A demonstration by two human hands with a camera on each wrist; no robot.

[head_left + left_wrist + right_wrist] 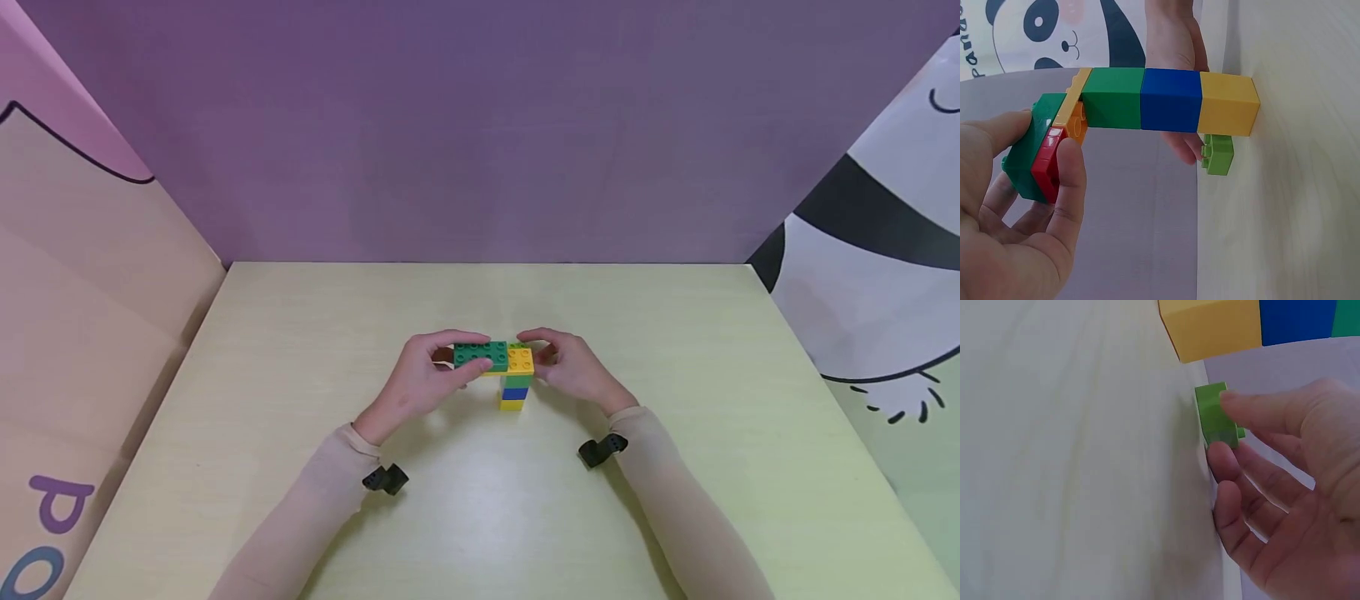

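Note:
A tower of toy building bricks stands on the table, with a yellow brick (1229, 103) at the bottom, then a blue brick (1171, 100) and a green brick (1113, 97). An orange-yellow piece (521, 361) lies across its top. My left hand (429, 375) grips the dark green brick (480, 356) at the tower's upper left. Under that brick, a red brick (1049, 153) shows between the fingers. Behind the tower, my right hand (573, 367) pinches a small lime green brick (1215, 414) between thumb and fingers, low by the table. Whether this brick touches the table, I cannot tell.
The pale wooden table (480, 517) meets a purple wall (480, 133) at the back. Printed panels stand at the left (90, 275) and right (885, 275). A small black device (386, 479) sits on the left wrist, another device (603, 450) on the right.

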